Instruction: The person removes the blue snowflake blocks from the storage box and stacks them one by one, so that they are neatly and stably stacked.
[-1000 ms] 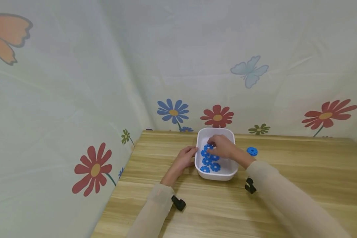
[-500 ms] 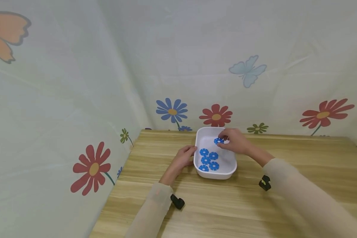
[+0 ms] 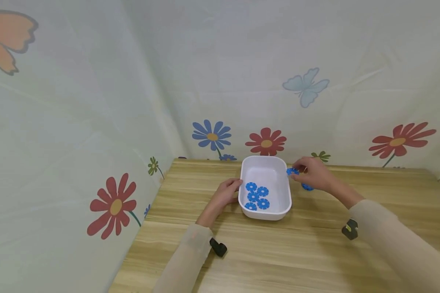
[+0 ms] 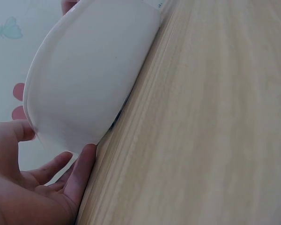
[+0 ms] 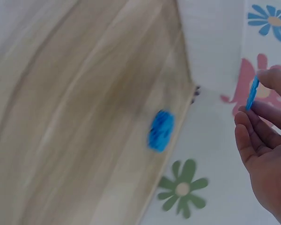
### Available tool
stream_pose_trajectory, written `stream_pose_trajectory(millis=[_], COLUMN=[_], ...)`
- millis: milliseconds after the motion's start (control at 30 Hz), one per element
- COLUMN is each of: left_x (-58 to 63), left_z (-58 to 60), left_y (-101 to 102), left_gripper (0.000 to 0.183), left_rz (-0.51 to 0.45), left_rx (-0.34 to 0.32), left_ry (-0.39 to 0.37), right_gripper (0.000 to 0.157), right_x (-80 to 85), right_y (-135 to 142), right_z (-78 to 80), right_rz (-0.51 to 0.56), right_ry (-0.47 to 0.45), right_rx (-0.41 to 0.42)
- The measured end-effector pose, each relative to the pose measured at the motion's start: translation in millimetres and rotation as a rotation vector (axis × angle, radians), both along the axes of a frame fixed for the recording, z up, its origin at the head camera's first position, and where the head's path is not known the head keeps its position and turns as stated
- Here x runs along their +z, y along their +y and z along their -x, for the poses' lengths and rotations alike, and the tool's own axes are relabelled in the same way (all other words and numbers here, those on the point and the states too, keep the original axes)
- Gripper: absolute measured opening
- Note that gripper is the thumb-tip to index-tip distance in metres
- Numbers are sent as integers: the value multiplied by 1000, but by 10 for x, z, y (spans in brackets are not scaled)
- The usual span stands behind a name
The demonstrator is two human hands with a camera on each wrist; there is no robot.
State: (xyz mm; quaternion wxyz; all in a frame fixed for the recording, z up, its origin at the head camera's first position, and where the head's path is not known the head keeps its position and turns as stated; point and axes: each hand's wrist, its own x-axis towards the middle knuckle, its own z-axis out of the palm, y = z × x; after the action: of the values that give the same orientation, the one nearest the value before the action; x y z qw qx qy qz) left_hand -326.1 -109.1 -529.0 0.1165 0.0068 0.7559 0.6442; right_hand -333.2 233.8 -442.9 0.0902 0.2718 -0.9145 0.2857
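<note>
A white plastic bin with rounded corners stands on the table, holding several blue notched discs with center holes, grouped at its near left. My left hand rests against the bin's left side. In the left wrist view, one of its digits meets the rim while other fingertips touch low on the outer wall. Just past the bin's far right rim, my right hand pinches a blue notched disc between thumb and fingers. The right wrist view shows this disc edge-on.
Another blue disc lies on the wooden table right of the bin, partly hidden under my right hand. A flower-printed cloth backdrop rises behind the table's far edge and along its left.
My right hand has lifted one disc out of the bin and carried it right over the rim. The left hand stays at the bin's side.
</note>
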Motion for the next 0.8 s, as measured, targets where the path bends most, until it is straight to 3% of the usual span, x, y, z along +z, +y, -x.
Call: stream_pose_trajectory(millis=[367,800], left_x=[9,35], left_z=[5,-18], left_y=[2,1], left_gripper=[60,62], left_rz=[-10,-13], left_rx=[-6,-11], left_ry=[-1,-1], right_gripper=[29,34], right_x=[-329,-580], right_y=[404,516], right_z=[42,48], right_rz=[-69,-152], right_ry=[4,36], right_rx=[-44,-76])
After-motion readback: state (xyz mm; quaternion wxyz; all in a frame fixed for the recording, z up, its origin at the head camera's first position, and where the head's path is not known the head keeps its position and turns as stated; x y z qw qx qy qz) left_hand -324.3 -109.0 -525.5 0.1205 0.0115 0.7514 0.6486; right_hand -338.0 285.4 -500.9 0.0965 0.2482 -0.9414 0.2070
